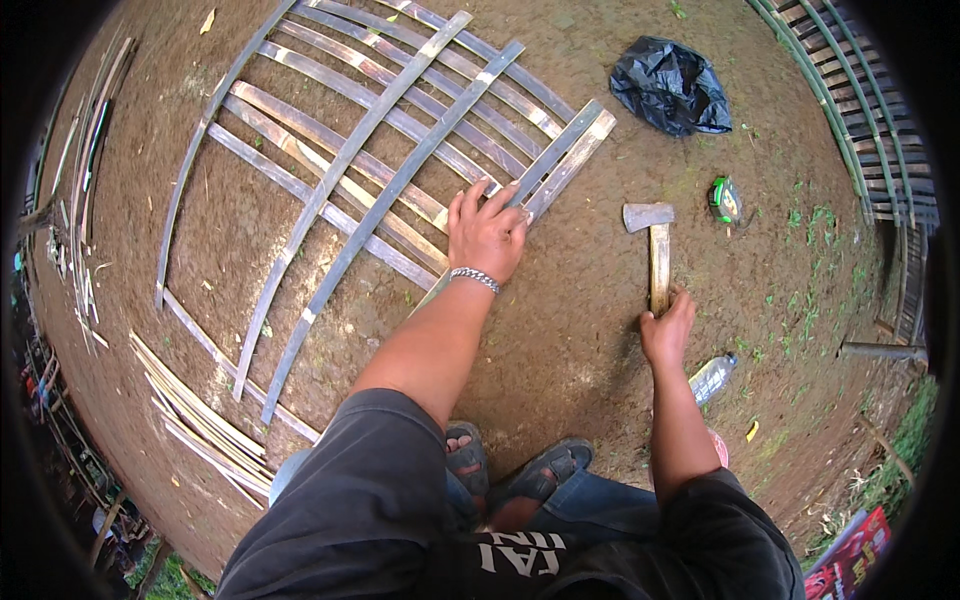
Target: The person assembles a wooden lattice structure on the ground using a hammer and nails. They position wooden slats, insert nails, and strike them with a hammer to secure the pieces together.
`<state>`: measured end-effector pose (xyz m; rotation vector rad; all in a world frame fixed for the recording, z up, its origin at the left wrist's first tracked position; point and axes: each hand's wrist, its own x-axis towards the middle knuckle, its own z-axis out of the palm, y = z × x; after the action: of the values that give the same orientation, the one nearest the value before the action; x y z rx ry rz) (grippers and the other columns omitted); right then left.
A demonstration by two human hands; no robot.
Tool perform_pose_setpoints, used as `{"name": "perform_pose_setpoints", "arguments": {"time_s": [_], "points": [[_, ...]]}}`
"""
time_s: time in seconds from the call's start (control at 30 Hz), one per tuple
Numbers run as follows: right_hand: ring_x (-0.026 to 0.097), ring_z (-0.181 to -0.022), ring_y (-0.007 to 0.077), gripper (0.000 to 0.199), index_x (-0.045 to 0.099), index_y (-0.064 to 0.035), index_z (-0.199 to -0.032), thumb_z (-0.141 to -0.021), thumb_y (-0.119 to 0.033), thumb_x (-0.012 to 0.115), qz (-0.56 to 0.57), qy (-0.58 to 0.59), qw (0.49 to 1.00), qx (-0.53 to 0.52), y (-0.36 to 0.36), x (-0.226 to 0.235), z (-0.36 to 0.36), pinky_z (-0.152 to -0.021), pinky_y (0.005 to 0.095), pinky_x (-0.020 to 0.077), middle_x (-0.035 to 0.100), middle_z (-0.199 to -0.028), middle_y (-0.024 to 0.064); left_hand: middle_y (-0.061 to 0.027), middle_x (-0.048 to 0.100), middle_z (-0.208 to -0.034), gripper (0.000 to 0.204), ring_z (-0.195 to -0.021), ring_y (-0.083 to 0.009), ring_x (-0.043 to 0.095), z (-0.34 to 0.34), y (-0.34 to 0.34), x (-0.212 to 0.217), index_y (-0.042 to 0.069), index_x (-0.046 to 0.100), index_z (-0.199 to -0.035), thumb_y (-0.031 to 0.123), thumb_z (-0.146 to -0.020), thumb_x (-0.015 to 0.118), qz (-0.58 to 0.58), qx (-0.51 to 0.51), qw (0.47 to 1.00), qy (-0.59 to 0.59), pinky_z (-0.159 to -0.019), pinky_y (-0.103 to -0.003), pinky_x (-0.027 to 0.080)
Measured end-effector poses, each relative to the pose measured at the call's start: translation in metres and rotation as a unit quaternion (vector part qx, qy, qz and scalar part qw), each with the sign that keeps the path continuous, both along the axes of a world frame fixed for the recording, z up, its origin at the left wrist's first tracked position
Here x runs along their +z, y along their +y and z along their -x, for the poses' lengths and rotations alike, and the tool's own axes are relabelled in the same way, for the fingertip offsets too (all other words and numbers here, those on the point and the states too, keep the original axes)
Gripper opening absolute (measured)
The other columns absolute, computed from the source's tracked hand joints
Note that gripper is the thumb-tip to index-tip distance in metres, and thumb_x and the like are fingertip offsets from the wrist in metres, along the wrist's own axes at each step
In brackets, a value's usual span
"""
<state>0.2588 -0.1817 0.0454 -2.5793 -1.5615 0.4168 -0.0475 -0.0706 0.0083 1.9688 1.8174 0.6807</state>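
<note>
My right hand [668,335] is closed around the wooden handle of a hatchet [660,258]. The hatchet's grey head points away from me, close to the ground. On the left, a lattice of split bamboo slats [345,165] lies on the soil, long strips crossing in two directions. My left hand [487,235] grips the bamboo slats [570,160] at its right end, fingers bent over them and thumb on the right side. The palm and the undersides of those slats are hidden.
Ahead lies a crumpled black plastic bag [670,85]. A green tape measure [725,200] sits right of the hatchet head, and a clear plastic bottle [713,378] lies by my right forearm. Thin bamboo strips [205,415] are at the left. Another bamboo panel [860,100] stands far right.
</note>
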Motion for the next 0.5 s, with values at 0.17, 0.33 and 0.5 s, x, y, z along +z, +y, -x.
{"name": "perform_pose_setpoints", "arguments": {"time_s": [0.17, 0.33, 0.5], "points": [[0.057, -0.119, 0.0464, 0.059, 0.051, -0.0021, -0.131, -0.078, -0.009, 0.075, 0.12, 0.051, 0.991, -0.026, 0.011, 0.008, -0.013, -0.102, 0.0518, 0.0477, 0.058, -0.125, 0.0273, 0.0043, 0.068, -0.137, 0.011, -0.141, -0.03, 0.047, -0.001, 0.0, 0.002, 0.018, 0.081, -0.094, 0.02, -0.086, 0.074, 0.004, -0.004, 1.0, -0.004, -0.121, -0.052, 0.03], [0.065, -0.103, 0.0419, 0.052, 0.051, -0.0011, -0.132, -0.085, -0.013, 0.07, 0.036, 0.112, 0.993, 0.004, -0.005, 0.019, -0.016, -0.092, 0.0482, 0.0523, 0.063, -0.114, 0.0239, 0.0037, 0.069, -0.136, 0.01, -0.141, -0.03, 0.048, 0.0, 0.0, 0.002, 0.017, 0.08, -0.093, 0.019, -0.085, 0.074, -0.008, -0.004, 1.0, -0.005, -0.12, -0.052, 0.03], [0.069, -0.087, 0.0351, 0.041, 0.052, -0.0021, -0.137, -0.101, -0.019, 0.062, 0.057, 0.438, 0.896, -0.039, -0.016, 0.055, 0.046, -0.078, 0.0433, 0.0556, 0.067, -0.103, 0.0202, 0.0036, 0.069, -0.135, 0.01, -0.14, -0.0305, 0.048, -0.001, 0.001, 0.001, 0.017, 0.08, -0.093, 0.019, -0.085, 0.074, -0.017, -0.006, 1.0, -0.01, -0.12, -0.052, 0.031]]}}
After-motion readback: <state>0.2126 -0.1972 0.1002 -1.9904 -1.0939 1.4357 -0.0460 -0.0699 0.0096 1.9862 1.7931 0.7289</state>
